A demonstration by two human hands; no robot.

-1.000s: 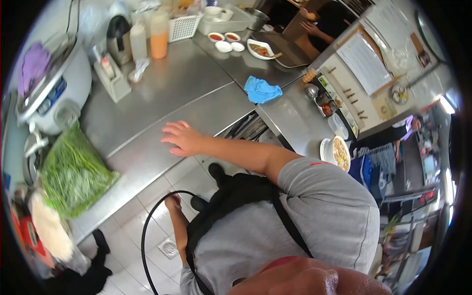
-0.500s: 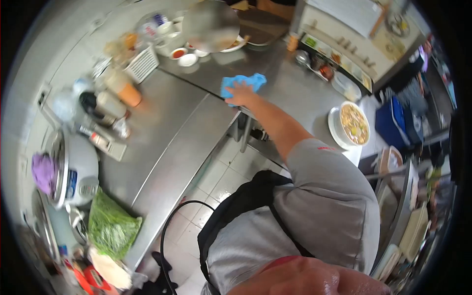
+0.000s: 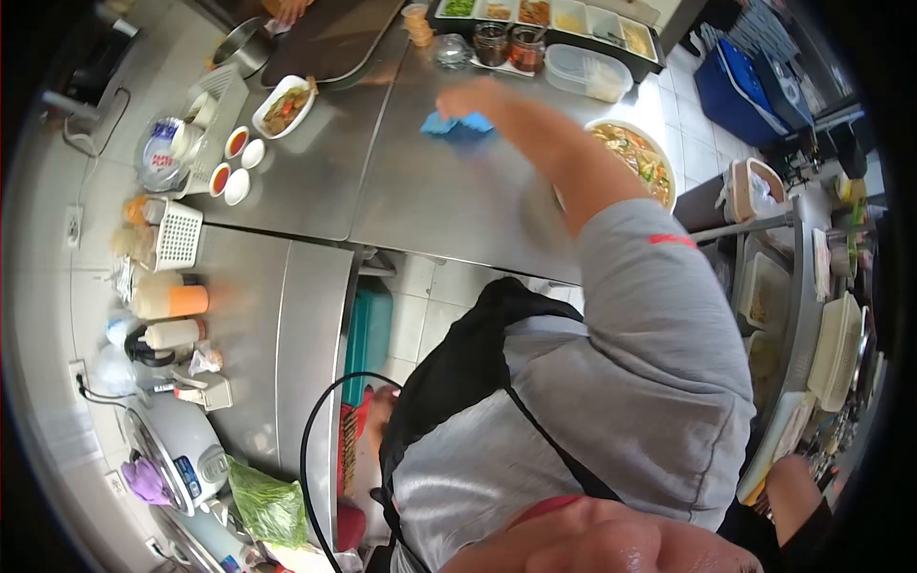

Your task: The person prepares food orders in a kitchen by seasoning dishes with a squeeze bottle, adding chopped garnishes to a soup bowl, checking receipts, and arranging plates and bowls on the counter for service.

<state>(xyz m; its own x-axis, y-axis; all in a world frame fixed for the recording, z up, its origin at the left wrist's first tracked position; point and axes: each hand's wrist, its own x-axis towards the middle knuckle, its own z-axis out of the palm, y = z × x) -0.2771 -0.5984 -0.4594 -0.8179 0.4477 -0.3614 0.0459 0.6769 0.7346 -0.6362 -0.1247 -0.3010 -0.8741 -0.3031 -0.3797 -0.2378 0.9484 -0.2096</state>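
Observation:
My right hand (image 3: 475, 98) reaches out over the steel counter with a blue cloth (image 3: 442, 125) under its fingers; hand and cloth are smeared by motion. To the right of this hand is a large bowl of noodle soup with vegetables (image 3: 630, 158), partly hidden behind my forearm. Two dark sauce jars (image 3: 508, 48) stand beyond the hand. What looks like my left hand (image 3: 381, 413) hangs low beside my black apron, mostly hidden, its fingers unclear.
A white dish of food (image 3: 285, 107) and small sauce cups (image 3: 237, 143) stand left on the counter (image 3: 315, 191). A topping tray (image 3: 564, 17) lines the back. Bottles (image 3: 172, 299) and a rice cooker (image 3: 181, 449) line the wall. Another person's arm (image 3: 795, 497) shows at lower right.
The view has turned left and shifted. My right hand has moved the blue cloth from the counter's inner corner farther across the steel top. The hand low by the apron has come into view.

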